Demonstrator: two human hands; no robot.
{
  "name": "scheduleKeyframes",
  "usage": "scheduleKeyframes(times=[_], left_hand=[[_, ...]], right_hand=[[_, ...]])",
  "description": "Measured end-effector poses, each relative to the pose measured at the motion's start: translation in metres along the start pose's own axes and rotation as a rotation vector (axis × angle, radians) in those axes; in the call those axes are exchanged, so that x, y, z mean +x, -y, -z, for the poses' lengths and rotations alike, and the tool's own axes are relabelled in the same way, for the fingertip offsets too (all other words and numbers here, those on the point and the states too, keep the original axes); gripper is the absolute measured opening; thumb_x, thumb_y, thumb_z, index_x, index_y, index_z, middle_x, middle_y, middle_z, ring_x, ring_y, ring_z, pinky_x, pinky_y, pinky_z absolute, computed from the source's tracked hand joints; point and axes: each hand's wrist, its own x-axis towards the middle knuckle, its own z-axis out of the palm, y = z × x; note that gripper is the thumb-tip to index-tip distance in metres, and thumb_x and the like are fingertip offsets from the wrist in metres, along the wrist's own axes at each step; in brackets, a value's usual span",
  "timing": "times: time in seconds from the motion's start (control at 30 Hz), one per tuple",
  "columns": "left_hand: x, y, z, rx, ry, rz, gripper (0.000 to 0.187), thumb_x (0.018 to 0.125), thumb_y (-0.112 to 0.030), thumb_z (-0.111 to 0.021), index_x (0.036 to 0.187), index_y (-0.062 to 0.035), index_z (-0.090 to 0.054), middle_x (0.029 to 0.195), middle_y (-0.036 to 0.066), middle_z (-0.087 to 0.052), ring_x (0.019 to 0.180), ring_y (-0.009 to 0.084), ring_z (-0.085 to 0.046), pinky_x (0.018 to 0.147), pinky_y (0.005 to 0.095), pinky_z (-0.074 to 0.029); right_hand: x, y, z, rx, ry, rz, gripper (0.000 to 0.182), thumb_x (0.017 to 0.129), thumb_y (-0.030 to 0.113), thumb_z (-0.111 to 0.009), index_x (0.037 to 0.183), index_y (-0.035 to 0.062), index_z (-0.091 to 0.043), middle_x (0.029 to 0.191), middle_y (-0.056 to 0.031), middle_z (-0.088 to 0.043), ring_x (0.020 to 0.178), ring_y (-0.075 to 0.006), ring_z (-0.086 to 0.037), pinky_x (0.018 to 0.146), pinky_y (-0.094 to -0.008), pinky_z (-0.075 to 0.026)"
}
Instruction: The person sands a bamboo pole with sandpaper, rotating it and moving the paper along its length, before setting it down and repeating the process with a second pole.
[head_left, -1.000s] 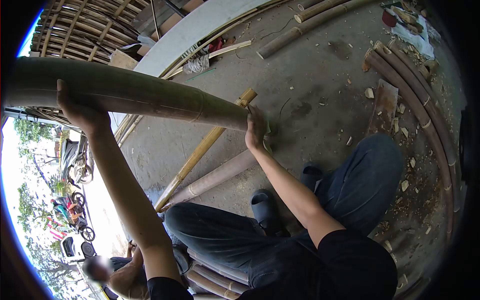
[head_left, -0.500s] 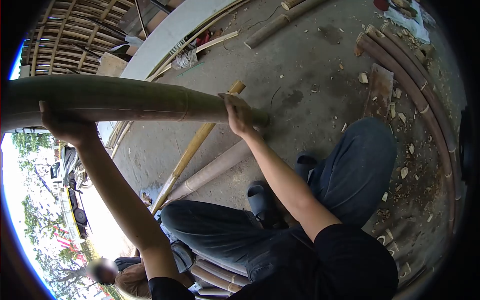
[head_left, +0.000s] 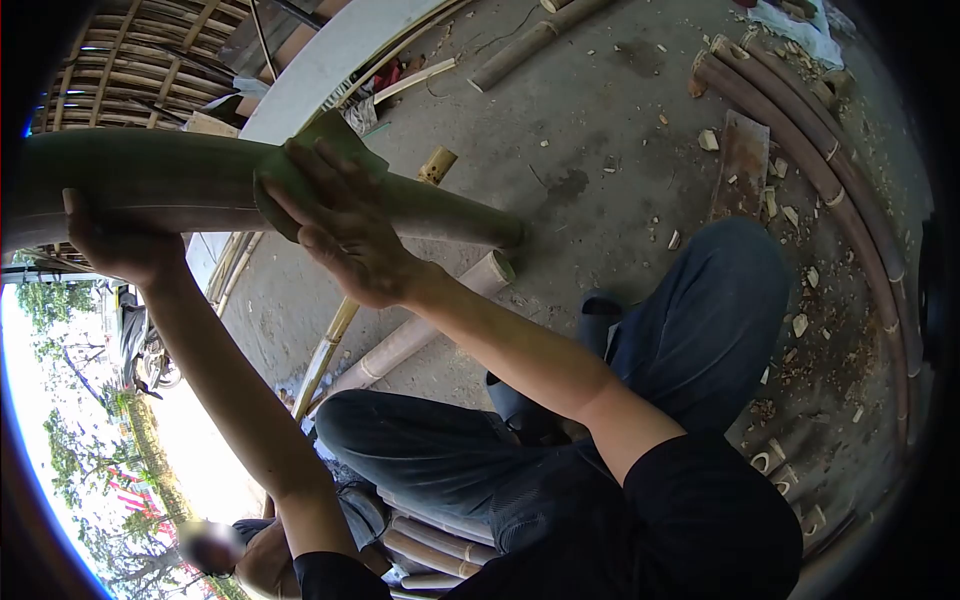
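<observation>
A thick green-brown bamboo pole (head_left: 450, 215) runs across the upper left, its far end low over the floor. My left hand (head_left: 125, 245) grips it from below near the left edge, thumb up its near side. My right hand (head_left: 355, 240) presses a bent green sheet (head_left: 345, 140), which looks like sandpaper, over the middle of the pole. The sheet's underside and its contact with the bamboo are hidden. Beneath the pole, a yellowish bamboo length (head_left: 437, 165) and a paler pole (head_left: 430, 325) lie at a slant.
Long curved bamboo poles (head_left: 810, 165) lie at the right among wood chips, by a rusty flat plate (head_left: 742, 160). Another bamboo piece (head_left: 530, 50) rests at the top. More bamboo (head_left: 430, 548) lies by my legs. Another person (head_left: 265, 560) sits at the lower left.
My right hand has slid left along the pole, toward my left hand, bringing the green sheet into plain sight. My left hand keeps its hold. The view has shifted slightly.
</observation>
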Motion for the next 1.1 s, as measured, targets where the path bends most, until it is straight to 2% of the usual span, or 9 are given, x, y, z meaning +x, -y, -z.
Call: scheduleKeyframes(times=[0.07, 0.2, 0.3, 0.4, 0.6, 0.73, 0.87, 0.97, 1.1], left_hand=[[-0.001, -0.002, -0.003, -0.013, -0.014, -0.024, 0.058, 0.095, -0.046, -0.055, 0.132, -0.0013, -0.06, 0.123, 0.016, -0.064, 0.117, 0.031, -0.061, 0.102, 0.046, -0.048], [0.001, 0.004, 0.011, -0.043, -0.022, -0.019, 0.064, 0.093, -0.049, -0.057, 0.133, 0.0006, -0.058, 0.124, 0.018, -0.063, 0.116, 0.0318, -0.062, 0.103, 0.0465, -0.048], [0.001, 0.004, 0.015, -0.104, 0.045, 0.021, 0.075, 0.089, -0.052, -0.06, 0.138, 0.0049, -0.052, 0.129, 0.022, -0.061, 0.121, 0.0356, -0.06, 0.105, 0.0488, -0.047], [-0.006, 0.001, 0.012, -0.134, 0.116, 0.026, 0.085, 0.085, -0.053, -0.06, 0.143, 0.0079, -0.045, 0.135, 0.027, -0.058, 0.127, 0.0404, -0.058, 0.108, 0.0524, -0.045], [0.016, 0.017, 0.043, -0.347, 0.362, 0.076, 0.093, 0.08, -0.055, -0.058, 0.147, 0.0081, -0.042, 0.14, 0.032, -0.053, 0.13, 0.0452, -0.055, 0.11, 0.0563, -0.044], [0.021, 0.013, 0.057, -0.312, 0.272, 0.101, 0.087, 0.082, -0.054, -0.061, 0.142, 0.0068, -0.047, 0.134, 0.027, -0.057, 0.121, 0.041, -0.06, 0.11, 0.0548, -0.046], [0.005, 0.003, 0.034, 0.261, 0.002, -0.134, 0.066, 0.083, -0.03, -0.078, 0.133, 0.005, -0.054, 0.12, 0.018, -0.063, 0.106, 0.0319, -0.066, 0.096, 0.046, -0.058], [0.004, 0.009, 0.039, 0.1, -0.092, -0.093, 0.062, 0.079, -0.014, -0.084, 0.131, 0.0043, -0.055, 0.115, 0.016, -0.065, 0.101, 0.0284, -0.068, 0.088, 0.0398, -0.062], [0.015, 0.019, 0.069, -0.002, 0.026, 0.004, 0.051, 0.092, -0.034, -0.066, 0.127, 0.0025, -0.061, 0.114, 0.015, -0.067, 0.109, 0.0282, -0.065, 0.099, 0.043, -0.052]], right_hand=[[-0.027, -0.03, 0.005, 0.31, -0.094, -0.07, 0.06, 0.11, 0.044, -0.037, 0.158, 0.0092, -0.04, 0.162, -0.017, -0.039, 0.153, -0.0336, -0.028, 0.124, -0.049, -0.015], [-0.182, -0.168, 0.023, 0.061, -0.293, -0.472, 0.065, 0.109, 0.045, -0.031, 0.157, 0.0028, -0.04, 0.145, -0.021, -0.055, 0.136, -0.0369, -0.049, 0.118, -0.0462, -0.029], [-0.285, -0.246, 0.055, -0.161, -0.136, -0.72, 0.06, 0.107, 0.041, -0.029, 0.149, 0.0048, -0.052, 0.146, -0.0214, -0.054, 0.135, -0.0379, -0.049, 0.115, -0.0481, -0.034], [-0.254, -0.22, 0.03, -0.169, -0.291, -0.627, 0.054, 0.106, 0.034, -0.032, 0.141, 0.0033, -0.059, 0.14, -0.0216, -0.059, 0.13, -0.039, -0.053, 0.112, -0.0476, -0.039], [0.003, -0.015, 0.021, 0.153, -0.145, -0.057, 0.045, 0.104, 0.025, -0.041, 0.139, 0.0037, -0.06, 0.126, -0.0194, -0.067, 0.113, -0.0383, -0.063, 0.101, -0.0466, -0.046], [-0.013, -0.015, 0.018, -0.034, -0.176, 0.031, 0.049, 0.107, 0.035, -0.042, 0.144, 0.0046, -0.055, 0.134, -0.0208, -0.061, 0.119, -0.0399, -0.059, 0.103, -0.0485, -0.044], [-0.157, -0.133, 0.016, -0.126, -0.246, -0.345, 0.057, 0.11, 0.041, -0.03, 0.143, 0.0, -0.053, 0.141, -0.023, -0.055, 0.132, -0.0409, -0.05, 0.112, -0.0503, -0.035], [-0.279, -0.216, 0.04, -0.223, -0.21, -0.705, 0.058, 0.11, 0.044, -0.025, 0.145, 0.0066, -0.052, 0.149, -0.0189, -0.05, 0.139, -0.0399, -0.045, 0.116, -0.0501, -0.032], [-0.23, -0.206, 0.025, -0.013, -0.203, -0.608, 0.056, 0.109, 0.041, -0.027, 0.138, 0.0059, -0.06, 0.138, -0.0176, -0.061, 0.131, -0.0365, -0.054, 0.114, -0.0473, -0.037]])
